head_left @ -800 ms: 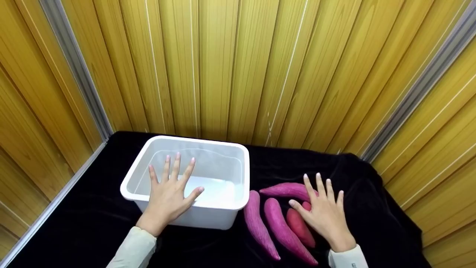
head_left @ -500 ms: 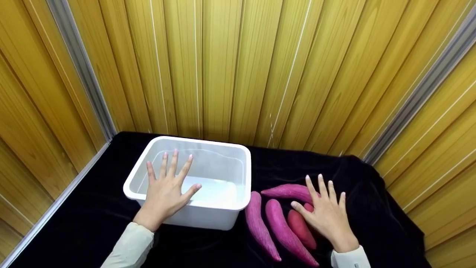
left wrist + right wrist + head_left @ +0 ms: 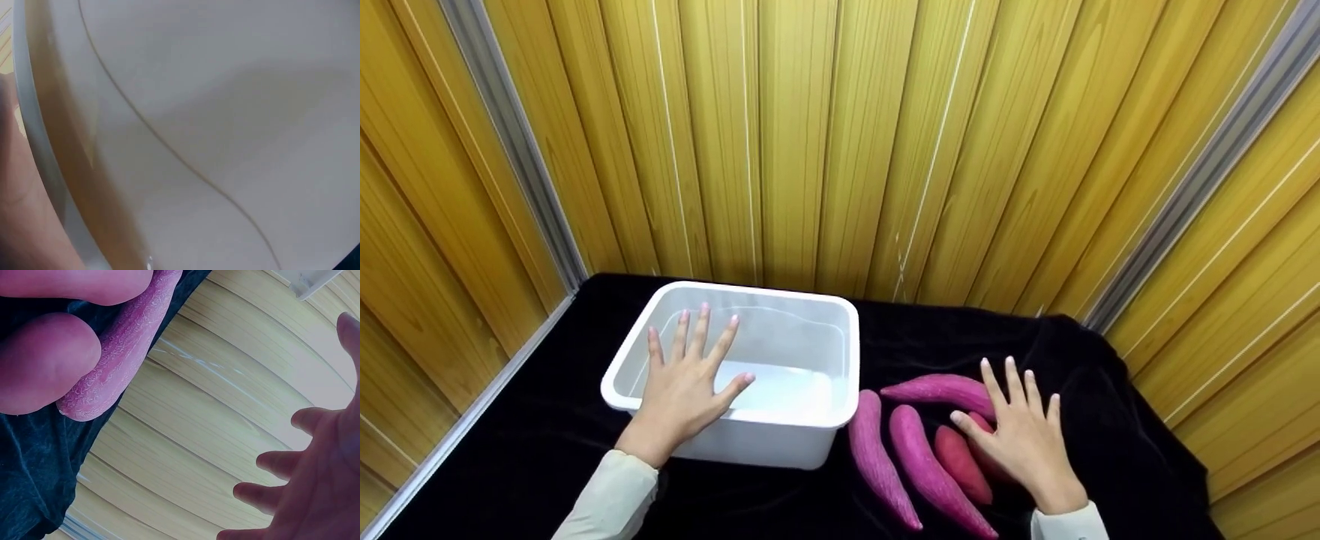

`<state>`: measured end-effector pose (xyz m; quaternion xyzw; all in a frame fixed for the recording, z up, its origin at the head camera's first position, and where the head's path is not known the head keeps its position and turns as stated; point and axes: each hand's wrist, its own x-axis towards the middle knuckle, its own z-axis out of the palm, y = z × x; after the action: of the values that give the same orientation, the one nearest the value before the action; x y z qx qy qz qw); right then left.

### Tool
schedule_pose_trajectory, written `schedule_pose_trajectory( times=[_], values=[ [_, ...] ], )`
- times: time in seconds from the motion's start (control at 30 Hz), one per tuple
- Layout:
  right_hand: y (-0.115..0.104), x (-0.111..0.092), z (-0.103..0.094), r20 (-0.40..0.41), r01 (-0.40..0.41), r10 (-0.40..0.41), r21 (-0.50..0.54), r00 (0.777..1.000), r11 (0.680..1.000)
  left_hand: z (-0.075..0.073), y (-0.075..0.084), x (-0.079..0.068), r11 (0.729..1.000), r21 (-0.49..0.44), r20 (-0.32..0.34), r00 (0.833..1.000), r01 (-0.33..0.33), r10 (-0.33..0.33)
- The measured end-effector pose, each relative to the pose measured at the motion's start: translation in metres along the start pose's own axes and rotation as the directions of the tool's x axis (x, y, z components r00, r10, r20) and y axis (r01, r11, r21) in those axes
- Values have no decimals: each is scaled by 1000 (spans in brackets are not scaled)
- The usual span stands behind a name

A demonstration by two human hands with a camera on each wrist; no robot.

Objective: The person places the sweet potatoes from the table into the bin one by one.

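1. Left hand [image 3: 679,394]: fingers standing spread, overlapping the rim of the white tub [image 3: 757,444] at 8 o'clock; contact cannot be told.
2. White tub: standing upright on black cloth [image 3: 495,442].
3. Left pink tuber [image 3: 876,461]: lying just beside the tub, at its 4 o'clock.
4. Upper pink tuber [image 3: 934,388]: lying crosswise, tub's 3 o'clock.
5. Middle pink tuber [image 3: 924,461]: lying at 4 o'clock.
6. Two red tubers [image 3: 962,465]: lying near 4 o'clock, one mostly hiding behind the right hand [image 3: 1024,446].
7. Right hand: fingers standing spread, apart from the tubers.
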<state>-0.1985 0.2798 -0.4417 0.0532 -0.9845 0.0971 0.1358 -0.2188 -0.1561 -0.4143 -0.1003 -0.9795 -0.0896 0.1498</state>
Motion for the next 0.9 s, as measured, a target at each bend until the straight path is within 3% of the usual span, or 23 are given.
schedule_pose_trajectory(
  times=[0.7,0.9],
  values=[
    [3,-2,-9,-15,-12,13,51,1000,999,-18,-18,-3,1000,-12,1,1000,-11,11],
    [8,-7,-6,-74,11,-3,109,997,994,-25,-28,-7,998,-50,-1,1000,-28,28]
  ],
)
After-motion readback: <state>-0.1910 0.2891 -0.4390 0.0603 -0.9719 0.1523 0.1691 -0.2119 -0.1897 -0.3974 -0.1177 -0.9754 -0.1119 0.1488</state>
